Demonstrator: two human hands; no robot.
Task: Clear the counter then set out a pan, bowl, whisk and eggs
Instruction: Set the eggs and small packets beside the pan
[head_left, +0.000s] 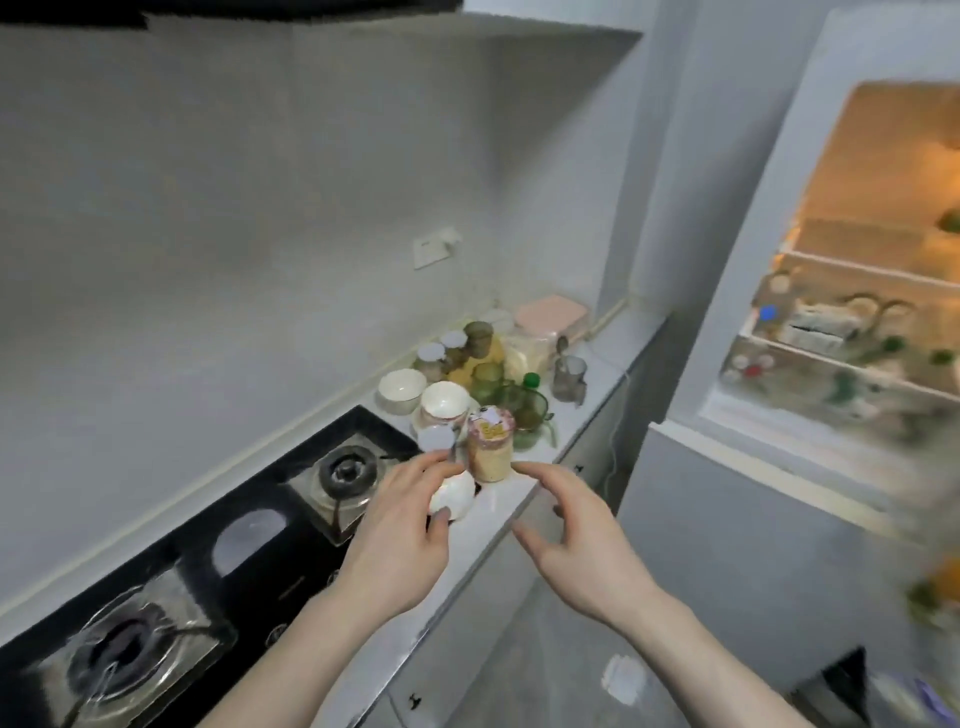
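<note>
left hand (400, 540): fingers curled round white eggs (453, 497), held just above the desk (498, 506) edge, beside the stove (208, 561).
right hand (576, 540): empty, fingers spread wide and loosely bent, just right of the eggs.
jar (490, 447): upright, just beyond both hands.
white bowls (444, 402): behind the jar.
green glassware (527, 408): right of the bowls.
fridge (852, 322): open, lit, well right of the right hand.

Left hand (400, 535) curled around something pale; right hand (576, 545) empty, fingers loosely spread, both forearms extended.
</note>
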